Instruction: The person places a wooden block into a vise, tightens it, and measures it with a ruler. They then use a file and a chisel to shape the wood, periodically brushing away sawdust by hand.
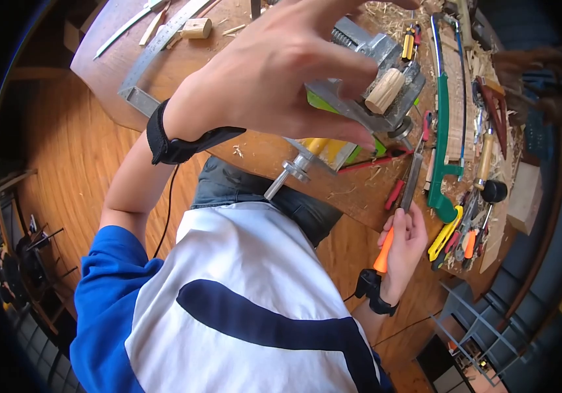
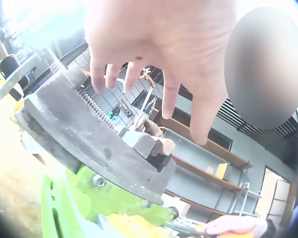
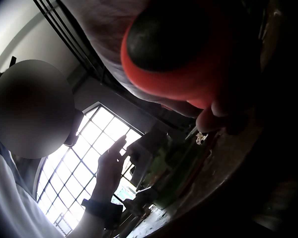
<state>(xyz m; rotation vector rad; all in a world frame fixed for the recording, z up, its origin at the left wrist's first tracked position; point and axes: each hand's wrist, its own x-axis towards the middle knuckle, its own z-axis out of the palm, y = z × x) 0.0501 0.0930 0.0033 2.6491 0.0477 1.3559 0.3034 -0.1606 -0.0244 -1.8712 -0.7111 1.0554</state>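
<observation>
My left hand [image 1: 271, 82] hovers over a grey metal bench vise [image 1: 395, 62], fingers spread and thumb apart, holding nothing. Clamped between the vise jaws is a short, pale wooden piece [image 1: 386, 90] with rounded sides, just beyond the fingertips. In the left wrist view, the vise [image 2: 99, 134] stands on a bright green base [image 2: 114, 198], below and left of the hand. At the bench edge my right hand [image 1: 405, 245] grips a file [image 1: 414, 180] by its orange handle [image 1: 384, 252], with the grey blade pointing away from me. The handle's dark butt end [image 3: 166, 37] fills the top of the right wrist view.
A green-framed saw [image 1: 441, 131] lies right of the vise. Beside it are a yellow utility knife [image 1: 445, 232], a wooden-handled tool [image 1: 486, 157] and several other hand tools. A metal ruler [image 1: 156, 52] and a wood offcut [image 1: 196, 28] lie at the left among shavings.
</observation>
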